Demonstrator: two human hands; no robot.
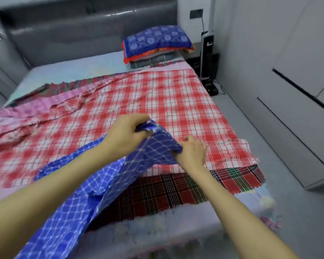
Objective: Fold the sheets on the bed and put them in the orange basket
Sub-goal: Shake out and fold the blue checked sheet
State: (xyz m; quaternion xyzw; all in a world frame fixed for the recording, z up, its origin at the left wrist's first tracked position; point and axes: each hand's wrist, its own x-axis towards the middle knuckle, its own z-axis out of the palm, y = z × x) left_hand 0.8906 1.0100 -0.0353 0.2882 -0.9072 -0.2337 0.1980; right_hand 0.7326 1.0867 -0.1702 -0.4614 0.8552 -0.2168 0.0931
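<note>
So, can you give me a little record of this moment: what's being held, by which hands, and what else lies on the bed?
Held: blue-and-white checked fabric sheet
Grip: left hand and right hand both clutch its bunched upper edge
Spread out: red-and-white checked sheet, over a dark red-and-green tartan sheet
Far end: blue patterned pillow on a stack
Orange basket: not in view

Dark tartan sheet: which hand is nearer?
Right: right hand grips the blue sheet just beyond the exposed edge of the dark tartan sheet; left hand grips it farther up, over the red checked sheet.
</note>
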